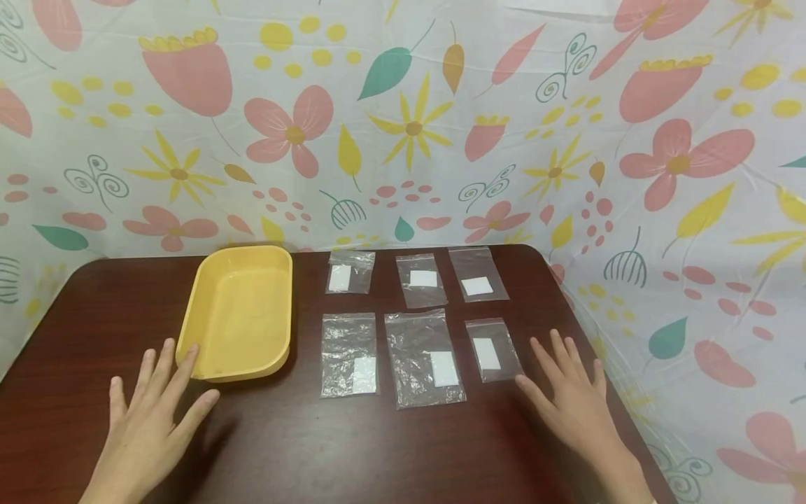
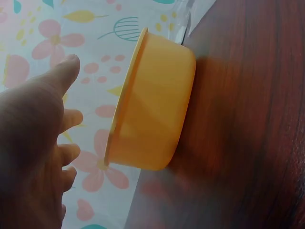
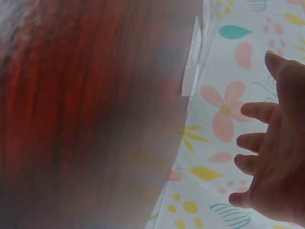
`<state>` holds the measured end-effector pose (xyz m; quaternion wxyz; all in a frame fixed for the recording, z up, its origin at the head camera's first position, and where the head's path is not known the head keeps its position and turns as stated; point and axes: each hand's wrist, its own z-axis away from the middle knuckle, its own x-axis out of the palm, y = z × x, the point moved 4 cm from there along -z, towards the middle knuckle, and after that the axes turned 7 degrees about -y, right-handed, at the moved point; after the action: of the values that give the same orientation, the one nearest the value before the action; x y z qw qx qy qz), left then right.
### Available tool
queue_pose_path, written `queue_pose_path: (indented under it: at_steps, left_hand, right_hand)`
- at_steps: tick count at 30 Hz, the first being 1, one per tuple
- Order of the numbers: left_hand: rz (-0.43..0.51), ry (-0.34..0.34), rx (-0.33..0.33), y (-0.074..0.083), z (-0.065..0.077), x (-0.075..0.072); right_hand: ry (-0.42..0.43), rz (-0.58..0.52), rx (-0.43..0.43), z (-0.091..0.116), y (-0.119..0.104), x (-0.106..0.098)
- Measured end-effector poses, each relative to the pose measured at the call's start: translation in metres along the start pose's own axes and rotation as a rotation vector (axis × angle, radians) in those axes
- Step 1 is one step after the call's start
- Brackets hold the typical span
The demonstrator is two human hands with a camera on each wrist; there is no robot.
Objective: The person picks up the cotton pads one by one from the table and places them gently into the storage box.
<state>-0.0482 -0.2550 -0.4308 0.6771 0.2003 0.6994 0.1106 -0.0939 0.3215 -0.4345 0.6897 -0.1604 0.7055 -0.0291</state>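
Note:
My left hand point(image 1: 147, 420) hovers with spread fingers by the near left corner of a yellow tray point(image 1: 242, 315), holding nothing. In the left wrist view the tray's side wall point(image 2: 152, 105) shows apart from the fingers. On the right, my other hand point(image 1: 573, 402) is spread in the same way above the table, nearest a small clear zip bag point(image 1: 504, 367). That bag has a white rectangle point(image 1: 487, 353) on it or inside; I cannot tell which. The right wrist view shows the right hand point(image 3: 271, 157) holding nothing.
Several more clear zip bags lie in two rows right of the tray, including a large one point(image 1: 409, 385) and a crinkled one point(image 1: 336, 343), each with a white rectangle. The dark wooden table point(image 1: 302, 455) meets a flower-printed cloth point(image 1: 409, 189) behind and at the sides.

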Motion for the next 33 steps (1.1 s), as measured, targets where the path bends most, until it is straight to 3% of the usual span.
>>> queue_pose_path:
  at_steps: [14, 22, 29, 33]
  left_hand:
    - [0.065, 0.031, 0.008, -0.005, -0.001, -0.001]
    - [0.199, 0.060, 0.012, -0.006, -0.004, -0.001]
    - [0.327, 0.030, -0.058, -0.010, -0.006, 0.001]
    - [0.388, 0.054, -0.048, -0.012, -0.008, 0.002]
  right_hand:
    - [0.007, -0.045, -0.008, 0.000, -0.002, 0.004]
    - [0.031, -0.074, -0.021, -0.001, -0.003, 0.003]
    - [0.015, -0.085, 0.019, 0.000, -0.006, 0.002]
    - [0.030, -0.092, 0.016, 0.000, -0.008, 0.002]
